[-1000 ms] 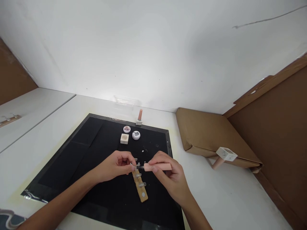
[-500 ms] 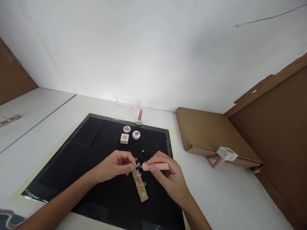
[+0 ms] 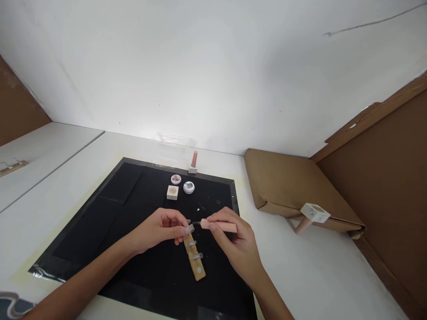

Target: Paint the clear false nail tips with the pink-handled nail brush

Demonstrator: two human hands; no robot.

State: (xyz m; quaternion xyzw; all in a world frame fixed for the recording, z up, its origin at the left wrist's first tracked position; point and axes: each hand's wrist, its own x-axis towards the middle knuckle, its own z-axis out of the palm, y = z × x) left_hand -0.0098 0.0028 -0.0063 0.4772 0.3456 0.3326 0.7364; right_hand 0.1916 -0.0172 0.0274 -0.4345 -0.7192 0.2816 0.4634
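Note:
My left hand [image 3: 168, 226] pinches a small translucent nail tip [image 3: 189, 229] above the far end of a wooden strip [image 3: 195, 262]. My right hand [image 3: 233, 235] is closed on a pink brush handle [image 3: 220, 226], whose dark thin brush end [image 3: 197, 222] points left, close to the nail tip. Further clear tips [image 3: 197, 256] stand out from the strip, which lies slanted on the black mat [image 3: 143, 280]. A pale round spot marks the strip's near end.
Two round tins [image 3: 188, 187] and a square white block [image 3: 172, 192] sit beyond my hands. A pink-capped bottle [image 3: 194, 162] stands at the mat's far edge. At right are a cardboard box [image 3: 290, 178] and a white square bottle [image 3: 314, 213] with a pink cap pointing down.
The brush end has shifted slightly up and away from the nail tip, and a gap now shows between them. The nail tip is turned a little in my left hand.

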